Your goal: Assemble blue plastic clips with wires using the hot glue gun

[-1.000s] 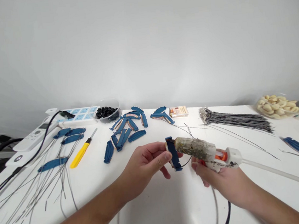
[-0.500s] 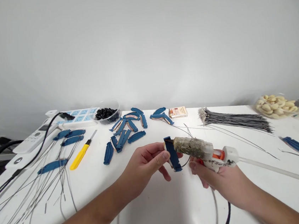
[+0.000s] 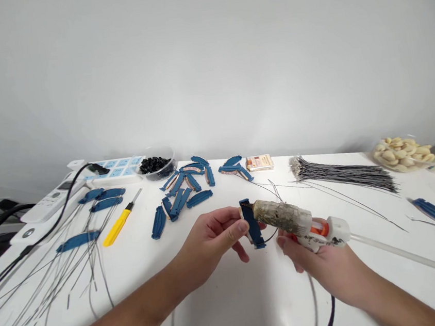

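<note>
Pinched in my left hand [image 3: 219, 238] is a small dark blue plate [image 3: 252, 224], held roughly upright above the table. My right hand [image 3: 317, 261] is wrapped round the handle of a white glue gun [image 3: 285, 217] with an orange part and a stained front. Its nozzle points left and meets or nearly meets the upper part of the plate. A long pale glue stick [image 3: 409, 251] sticks out of the gun's back. Several similar blue pieces [image 3: 178, 201] lie in a pile behind my left hand.
A yellow-handled screwdriver [image 3: 117, 226], blue pieces with wires [image 3: 77, 241] and a power strip [image 3: 117, 168] lie at left. Farther back are a bowl of black bits [image 3: 155, 165], a small box [image 3: 259, 162], a wire bundle [image 3: 346, 172] and a bowl of cream-coloured pieces [image 3: 402, 154].
Hardly anything differs. Both hands keep their holds, with the nozzle still at the upper part of the blue plate; the whole view has shifted very slightly.
</note>
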`<action>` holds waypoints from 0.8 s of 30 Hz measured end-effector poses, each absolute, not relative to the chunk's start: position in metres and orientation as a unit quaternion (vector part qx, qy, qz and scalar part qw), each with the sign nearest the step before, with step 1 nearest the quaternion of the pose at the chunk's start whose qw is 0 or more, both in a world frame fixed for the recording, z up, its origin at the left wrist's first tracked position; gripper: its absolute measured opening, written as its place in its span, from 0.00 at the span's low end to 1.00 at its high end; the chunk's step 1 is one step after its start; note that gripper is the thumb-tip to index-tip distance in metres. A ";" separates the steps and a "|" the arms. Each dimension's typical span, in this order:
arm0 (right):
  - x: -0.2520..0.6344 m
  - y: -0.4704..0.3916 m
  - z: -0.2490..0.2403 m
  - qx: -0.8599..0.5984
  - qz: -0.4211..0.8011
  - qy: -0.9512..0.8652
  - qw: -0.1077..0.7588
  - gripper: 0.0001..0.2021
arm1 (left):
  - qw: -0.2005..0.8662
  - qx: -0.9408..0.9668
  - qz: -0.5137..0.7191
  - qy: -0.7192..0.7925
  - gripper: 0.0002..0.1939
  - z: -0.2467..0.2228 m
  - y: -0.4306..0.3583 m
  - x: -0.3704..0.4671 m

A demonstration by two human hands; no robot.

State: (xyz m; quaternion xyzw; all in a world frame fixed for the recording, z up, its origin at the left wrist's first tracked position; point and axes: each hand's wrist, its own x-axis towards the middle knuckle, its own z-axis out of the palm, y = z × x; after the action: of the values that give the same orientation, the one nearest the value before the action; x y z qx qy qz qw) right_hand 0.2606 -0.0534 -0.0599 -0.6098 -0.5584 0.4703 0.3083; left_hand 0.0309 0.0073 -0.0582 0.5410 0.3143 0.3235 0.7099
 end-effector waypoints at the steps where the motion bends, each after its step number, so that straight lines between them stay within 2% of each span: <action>1: 0.261 -0.053 -0.060 -0.610 0.472 -0.557 0.309 0.13 | 0.711 0.540 0.324 0.313 0.14 -0.059 0.007 0.031; 9: 0.261 -0.052 -0.057 -0.607 0.490 -0.554 0.291 0.10 | 0.714 0.539 0.323 0.310 0.14 -0.060 0.008 0.031; 24: 0.260 -0.052 -0.060 -0.607 0.483 -0.553 0.304 0.12 | 0.714 0.537 0.327 0.307 0.13 -0.059 0.008 0.031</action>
State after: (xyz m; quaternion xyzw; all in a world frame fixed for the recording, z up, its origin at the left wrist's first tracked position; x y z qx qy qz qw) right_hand 0.2599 -0.0520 -0.0598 -0.6067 -0.5532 0.4832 0.3040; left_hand 0.0315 0.0078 -0.0585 0.5375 0.3073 0.3268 0.7140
